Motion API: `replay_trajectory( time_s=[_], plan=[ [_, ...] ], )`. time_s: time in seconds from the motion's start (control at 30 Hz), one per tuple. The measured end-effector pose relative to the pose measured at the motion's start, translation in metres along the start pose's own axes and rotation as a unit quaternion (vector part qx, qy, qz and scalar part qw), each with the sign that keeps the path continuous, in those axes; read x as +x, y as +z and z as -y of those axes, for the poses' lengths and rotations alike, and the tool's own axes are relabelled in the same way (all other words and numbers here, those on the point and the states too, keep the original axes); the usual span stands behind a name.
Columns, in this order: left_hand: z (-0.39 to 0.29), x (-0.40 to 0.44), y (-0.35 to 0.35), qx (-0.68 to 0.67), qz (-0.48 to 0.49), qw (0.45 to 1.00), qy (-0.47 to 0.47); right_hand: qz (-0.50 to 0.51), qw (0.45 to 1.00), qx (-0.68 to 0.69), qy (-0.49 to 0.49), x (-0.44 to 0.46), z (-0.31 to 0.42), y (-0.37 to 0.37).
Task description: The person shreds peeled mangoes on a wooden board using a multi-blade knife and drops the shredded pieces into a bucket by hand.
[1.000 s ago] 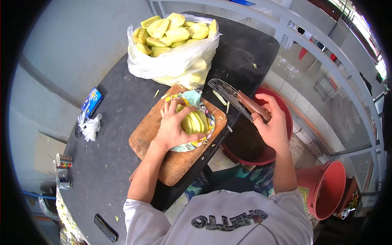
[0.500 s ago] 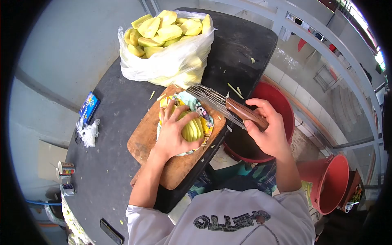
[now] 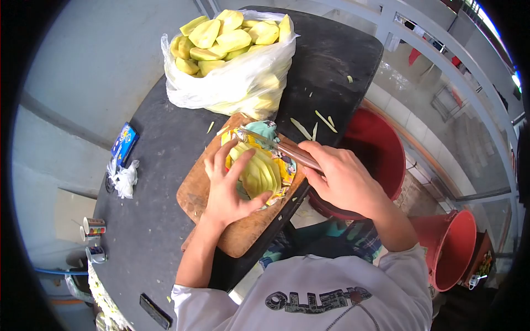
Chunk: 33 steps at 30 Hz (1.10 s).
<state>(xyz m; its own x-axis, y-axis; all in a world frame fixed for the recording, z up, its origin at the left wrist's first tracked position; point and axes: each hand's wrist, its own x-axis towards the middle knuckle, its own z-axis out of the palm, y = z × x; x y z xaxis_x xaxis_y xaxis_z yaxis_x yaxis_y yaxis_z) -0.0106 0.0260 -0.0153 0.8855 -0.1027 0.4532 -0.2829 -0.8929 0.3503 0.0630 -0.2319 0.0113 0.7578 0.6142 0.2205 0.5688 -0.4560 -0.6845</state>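
Observation:
Sliced pale green fruit [image 3: 258, 175] lies on a patterned cloth [image 3: 261, 130] over a wooden cutting board [image 3: 240, 243]. My left hand [image 3: 227, 190] rests around the fruit's left side, its fingers spread and curved over the slices. In my right hand [image 3: 343, 177] is the brown handle of a multi-bladed knife [image 3: 292, 152], its fingers closed round it. The blades reach over the cloth at the fruit's upper edge, seen nearly edge-on. Whether they touch the fruit is unclear.
A white plastic bag [image 3: 232, 91] of peeled fruit stands behind the board. Thin scraps [image 3: 301, 128] lie on the black table [image 3: 146, 231]. Two red buckets [image 3: 386, 149] stand at the right. A blue packet [image 3: 126, 143], cups [image 3: 94, 225] and a phone [image 3: 155, 311] are at the left.
The knife in my right hand has swung left and down, from beyond the board's right side to over the cloth. More scraps lie by the board. My left hand has loosened slightly on the fruit.

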Motion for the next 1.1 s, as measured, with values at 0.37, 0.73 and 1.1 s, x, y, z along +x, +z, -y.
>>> replay_trajectory(
  time_s=[0.37, 0.73, 1.1],
  plan=[
    [-0.025, -0.019, -0.008, -0.069, 0.054, 0.993, -0.077, 0.146, 0.98, -0.134, -0.015, 0.051, 0.007, 0.001],
    [-0.046, 0.008, -0.008, 0.013, 0.192, 0.974, -0.121, 0.173, 0.952, -0.238, -0.085, 0.069, 0.023, 0.017],
    [-0.048, 0.022, 0.004, 0.195, 0.24, 0.951, -0.022, 0.199, 0.919, -0.321, -0.113, 0.075, 0.058, 0.012]
  ],
)
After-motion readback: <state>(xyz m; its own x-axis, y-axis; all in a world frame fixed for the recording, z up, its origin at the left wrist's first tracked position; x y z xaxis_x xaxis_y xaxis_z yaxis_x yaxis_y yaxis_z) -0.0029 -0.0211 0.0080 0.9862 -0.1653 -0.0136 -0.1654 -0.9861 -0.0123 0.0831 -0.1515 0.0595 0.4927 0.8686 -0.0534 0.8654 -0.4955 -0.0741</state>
